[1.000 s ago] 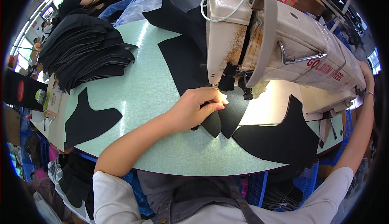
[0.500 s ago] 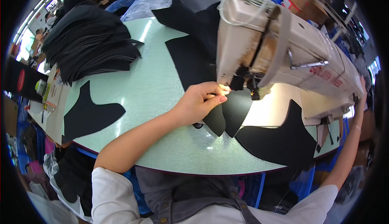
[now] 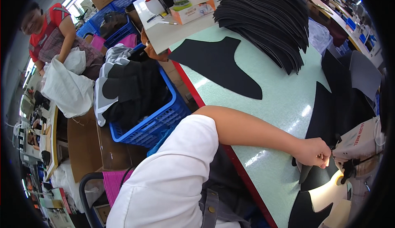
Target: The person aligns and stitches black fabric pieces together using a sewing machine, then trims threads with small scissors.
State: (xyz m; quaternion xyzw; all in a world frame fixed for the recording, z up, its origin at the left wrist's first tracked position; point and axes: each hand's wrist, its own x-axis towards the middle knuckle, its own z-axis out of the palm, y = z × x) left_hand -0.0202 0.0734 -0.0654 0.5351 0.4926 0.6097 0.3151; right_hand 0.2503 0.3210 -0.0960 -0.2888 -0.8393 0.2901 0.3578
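My left hand (image 3: 313, 152) is closed, its fingers curled and pinched at the edge of a black fabric piece (image 3: 320, 176) beside the sewing machine (image 3: 358, 140). The machine's lamp lights the fingertips and the plate below. Another black cut piece (image 3: 309, 212) lies on the near side of the machine. Farther black pieces (image 3: 319, 104) spread over the table beyond my hand. A single curved black piece (image 3: 222, 65) lies flat on the pale green table (image 3: 275, 123). My right hand is out of the picture.
A tall stack of black pieces (image 3: 263, 18) stands at the table's far end, near a tissue box (image 3: 195, 11). Left of the table is a blue crate (image 3: 142, 127) of dark pieces. A person in red (image 3: 57, 30) handles a white bag (image 3: 68, 84) at the left.
My view has swung to the left, bringing the crate and the other person into sight. My left hand stays by the machine; my right hand has left the view.
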